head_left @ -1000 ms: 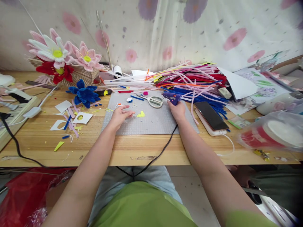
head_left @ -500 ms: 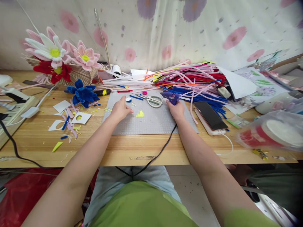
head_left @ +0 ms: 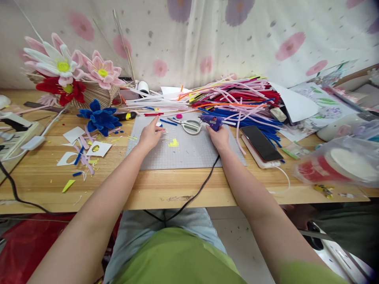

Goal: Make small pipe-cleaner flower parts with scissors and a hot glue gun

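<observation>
My right hand (head_left: 219, 138) is wrapped around the handle of a purple glue gun (head_left: 212, 121), whose nozzle points left over the scissors. Black cord trails from the gun to the table's front edge. Over the left part of the grey cutting mat (head_left: 189, 157), my left hand (head_left: 150, 137) has its index finger stretched and its thumb apart, with nothing visible held. Beside its fingertips lies a small round blue-and-white piece (head_left: 159, 124), partly covered. White-handled scissors (head_left: 192, 127), a pink disc (head_left: 179, 116), short blue stems (head_left: 168, 122) and yellow scraps (head_left: 173, 142) rest on the mat.
A blue fuzzy flower (head_left: 98, 117) sits left of the mat, near paper cut-offs (head_left: 99, 148). Bundled pipe cleaners (head_left: 237, 96) line the back. On the right are a phone (head_left: 261, 144) and a bagged cup (head_left: 340, 165). A power strip (head_left: 20, 138) stands far left.
My left hand has shifted slightly and now partly covers the round blue-and-white piece. The glue gun stays in my right hand, and the whole view has moved a little.
</observation>
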### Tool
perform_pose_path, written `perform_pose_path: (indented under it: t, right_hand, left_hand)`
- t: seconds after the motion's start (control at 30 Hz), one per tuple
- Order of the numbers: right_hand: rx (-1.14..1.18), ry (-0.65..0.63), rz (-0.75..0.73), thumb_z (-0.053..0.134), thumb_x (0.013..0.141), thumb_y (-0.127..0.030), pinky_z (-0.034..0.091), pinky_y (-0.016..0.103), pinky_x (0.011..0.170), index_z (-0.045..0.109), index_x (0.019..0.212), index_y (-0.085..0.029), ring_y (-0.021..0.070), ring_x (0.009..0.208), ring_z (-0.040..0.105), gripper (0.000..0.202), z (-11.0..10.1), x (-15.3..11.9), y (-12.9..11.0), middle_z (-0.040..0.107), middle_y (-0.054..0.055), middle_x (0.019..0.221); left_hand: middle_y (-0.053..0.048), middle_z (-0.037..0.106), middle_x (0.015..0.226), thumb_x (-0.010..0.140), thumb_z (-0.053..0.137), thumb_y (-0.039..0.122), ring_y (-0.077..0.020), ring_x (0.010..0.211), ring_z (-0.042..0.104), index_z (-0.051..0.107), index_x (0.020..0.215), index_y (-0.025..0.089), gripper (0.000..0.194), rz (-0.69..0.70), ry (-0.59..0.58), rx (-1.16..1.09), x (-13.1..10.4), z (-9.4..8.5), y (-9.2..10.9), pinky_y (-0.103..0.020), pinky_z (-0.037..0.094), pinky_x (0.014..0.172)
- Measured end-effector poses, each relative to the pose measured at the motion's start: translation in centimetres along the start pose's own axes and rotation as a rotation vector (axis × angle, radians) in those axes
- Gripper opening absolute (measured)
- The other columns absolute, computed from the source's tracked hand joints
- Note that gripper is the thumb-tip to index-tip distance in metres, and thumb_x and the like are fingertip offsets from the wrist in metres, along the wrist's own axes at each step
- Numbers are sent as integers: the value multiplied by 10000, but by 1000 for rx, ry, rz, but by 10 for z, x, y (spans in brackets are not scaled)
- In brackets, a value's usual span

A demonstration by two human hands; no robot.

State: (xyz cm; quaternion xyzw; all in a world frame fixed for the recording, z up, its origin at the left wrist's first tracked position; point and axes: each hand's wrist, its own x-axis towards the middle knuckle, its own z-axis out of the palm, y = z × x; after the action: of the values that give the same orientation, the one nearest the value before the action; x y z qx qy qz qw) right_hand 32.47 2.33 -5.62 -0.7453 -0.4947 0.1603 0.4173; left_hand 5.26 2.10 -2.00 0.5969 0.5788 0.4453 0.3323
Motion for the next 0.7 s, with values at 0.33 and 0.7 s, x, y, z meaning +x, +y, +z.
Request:
perform_pose_path:
  t: [0.33, 0.7]
  right_hand:
    - [-162, 24, 23, 554, 730, -498, 443, 429, 821, 649, 976, -109, 328, 949, 615, 470, -6, 1, -5, 666, 187, 978]
    - [-122, -88, -149, 638, 673, -421, 436, 366, 794, 574, 1016, -138, 235, 885, 582, 449, -19, 2, 2, 638, 127, 991]
  left_hand:
    - [-15, 622, 734, 738, 605, 326, -142, 703, 562, 590, 733, 197, 130, 120, 308, 128, -13, -20, -19, -252, 414, 730]
    - [-47, 674, 840, 801, 505, 287, -131, 803, 614, 615, 810, 158, 169, 118, 478, -74, -10, -45, -34, -237, 439, 811]
